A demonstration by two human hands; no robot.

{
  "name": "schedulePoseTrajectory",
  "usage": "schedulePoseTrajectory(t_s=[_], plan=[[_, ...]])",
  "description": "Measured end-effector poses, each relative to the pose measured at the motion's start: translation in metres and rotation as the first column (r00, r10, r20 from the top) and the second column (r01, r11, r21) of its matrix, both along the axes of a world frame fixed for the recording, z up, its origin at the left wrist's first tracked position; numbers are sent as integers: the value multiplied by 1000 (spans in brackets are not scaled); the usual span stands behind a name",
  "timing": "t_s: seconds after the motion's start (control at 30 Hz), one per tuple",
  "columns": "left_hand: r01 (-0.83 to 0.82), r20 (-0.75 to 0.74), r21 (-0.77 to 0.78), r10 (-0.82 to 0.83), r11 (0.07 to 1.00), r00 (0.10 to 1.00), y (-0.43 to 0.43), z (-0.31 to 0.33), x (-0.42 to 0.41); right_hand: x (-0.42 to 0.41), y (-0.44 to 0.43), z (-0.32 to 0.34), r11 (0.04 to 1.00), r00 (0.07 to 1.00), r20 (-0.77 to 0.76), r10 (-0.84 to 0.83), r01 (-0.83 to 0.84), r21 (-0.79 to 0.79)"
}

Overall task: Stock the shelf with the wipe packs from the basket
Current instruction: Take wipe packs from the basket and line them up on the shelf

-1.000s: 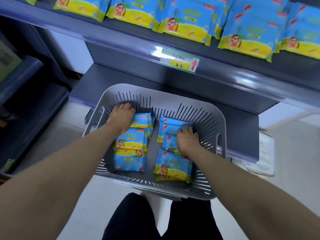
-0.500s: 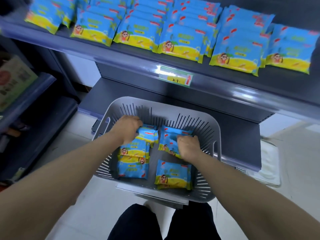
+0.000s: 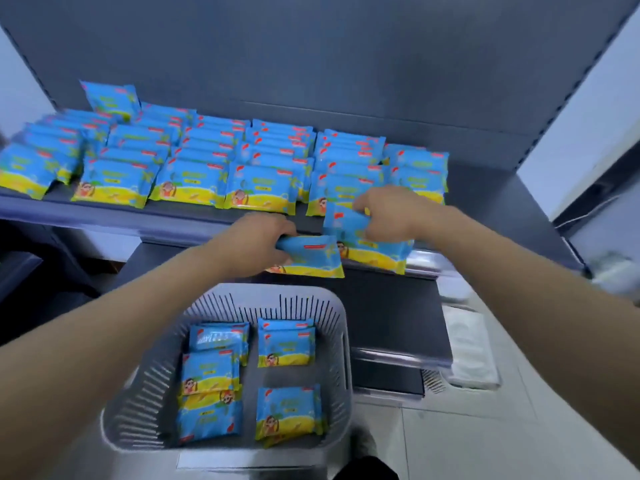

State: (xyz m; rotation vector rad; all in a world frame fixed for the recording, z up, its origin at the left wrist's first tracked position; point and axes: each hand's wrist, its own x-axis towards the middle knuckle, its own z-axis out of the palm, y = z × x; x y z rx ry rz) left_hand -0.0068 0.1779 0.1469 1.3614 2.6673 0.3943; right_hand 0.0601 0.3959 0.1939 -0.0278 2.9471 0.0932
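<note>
Wipe packs (image 3: 194, 181): flat blue pouches with a yellow band along the bottom, a cartoon face in sunglasses and a small red tag near the top. Print too blurred to read. Overlapping rows of them fill the shelf (image 3: 138, 220). Left grip (image 3: 258, 242) is curled round the left pack (image 3: 311, 258). Right grip (image 3: 391, 216) is curled round the right pack (image 3: 374, 251). Both packs are held at the shelf's front edge, above the basket (image 3: 138, 393), with the right one higher. More packs lie flat in the grey slotted basket, in two columns.
</note>
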Motion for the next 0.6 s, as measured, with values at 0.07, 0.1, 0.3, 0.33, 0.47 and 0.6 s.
schedulePoseTrajectory(t_s=[0.07,0.1,0.3,0.33,0.47,0.6], plan=[[46,-5,81,-46,996,999,29,21,7,4,36,27,997,998,-47,-40,42,58],[65,-12,116,-64,991,998,44,29,10,5,54,37,995,995,-64,-75,79,64],[152,-19,164,-151,975,988,130,50,22,-5,140,23,980,980,4,-199,199,11],[162,-15,148,-162,976,987,142,48,21,-9,151,16,979,979,21,-202,202,-3],[125,27,107,-129,986,991,181,40,11,-32,185,-1,984,985,39,-166,168,-56],[49,91,139,-62,989,994,213,32,-3,-57,205,-7,995,996,41,-84,86,-53]])
